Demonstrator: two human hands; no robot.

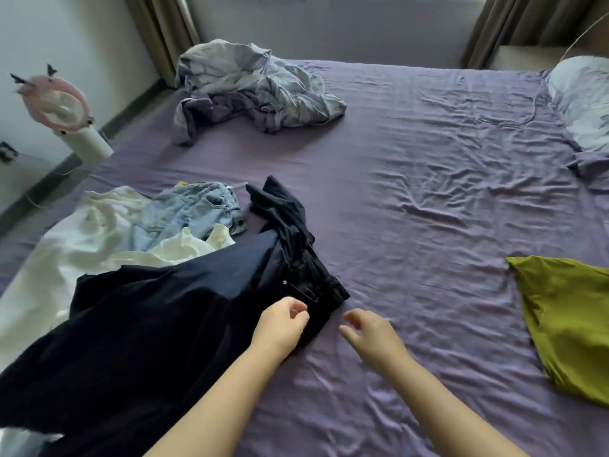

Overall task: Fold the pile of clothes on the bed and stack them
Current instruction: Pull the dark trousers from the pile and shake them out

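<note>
Dark navy trousers [158, 328] lie spread across the left front of the purple bed [428, 199], waistband toward the middle. My left hand [281, 326] hovers over the waistband corner with loosely curled fingers and holds nothing. My right hand [370, 336] is just right of the trousers above the bare sheet, fingers relaxed and empty. Behind the trousers lies a pile with light blue jeans [194, 211] and a white garment [82, 245]. A green garment [573, 328] lies flat at the right edge.
A crumpled grey-lilac duvet [257, 84] sits at the far left of the bed. A pillow [586, 103] and a thin cable [527, 122] lie at the far right. A pink and white fan [66, 110] stands at the bed's left edge.
</note>
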